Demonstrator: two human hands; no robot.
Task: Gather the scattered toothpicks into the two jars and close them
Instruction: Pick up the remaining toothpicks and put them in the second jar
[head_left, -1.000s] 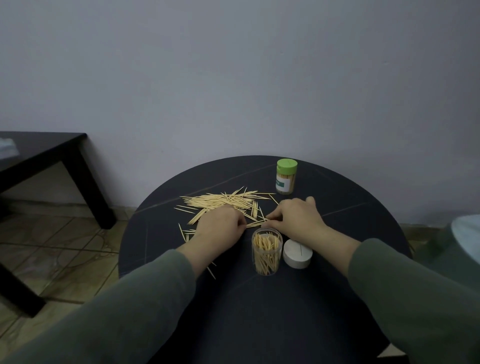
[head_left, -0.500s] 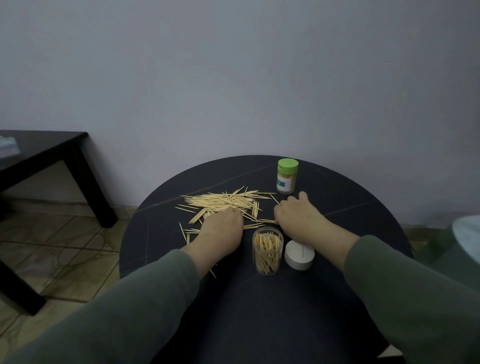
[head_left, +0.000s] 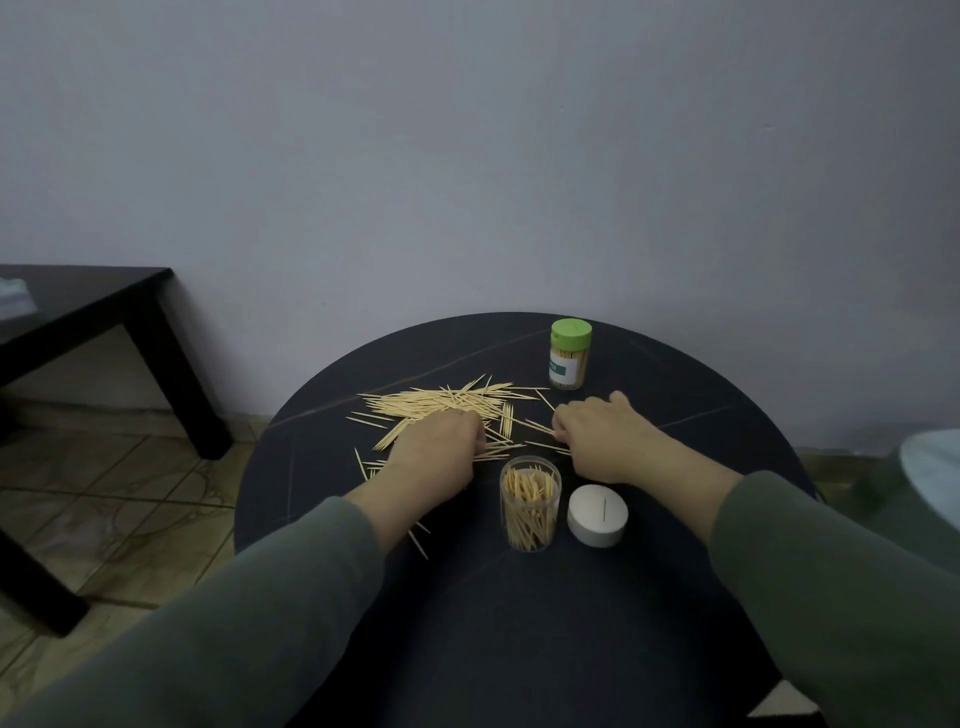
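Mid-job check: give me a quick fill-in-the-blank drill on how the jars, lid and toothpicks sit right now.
1. The jar at the far side of the table wears a ____ lid.
2. The clear jar near the hands stands upright and ____, partly filled with toothpicks.
3. The white lid lies on the table just ____ of the clear jar.
4. Most loose toothpicks lie beyond the ____ hand.

Missing words: green; open; right; left
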